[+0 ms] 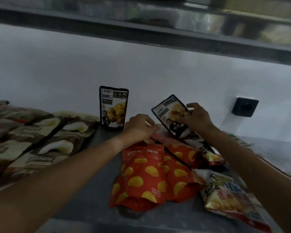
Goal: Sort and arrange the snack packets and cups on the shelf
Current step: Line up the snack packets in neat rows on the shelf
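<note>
Head view shows the right hand [196,117] pinching a black chestnut pouch [171,115], tilted above the shelf [97,195]. Its twin, the standing pouch [113,108], leans upright against the back wall. The left hand [141,126] rests with fingers curled on the red chip bags [146,172]. Likely next: stand the held pouch beside its twin. Brown packets [40,135] lie in rows at left; noodle packets [225,192] crowd the right.

Both forearms reach fwd over the shelf, bare. Left hand [140,126] sits palm-down, fingers loosely curled & pointing right, holding nothing visible. Right hand [197,117] is raised a bit higher, fingers & thumb pinching a dark packet [171,114], tilted.
</note>
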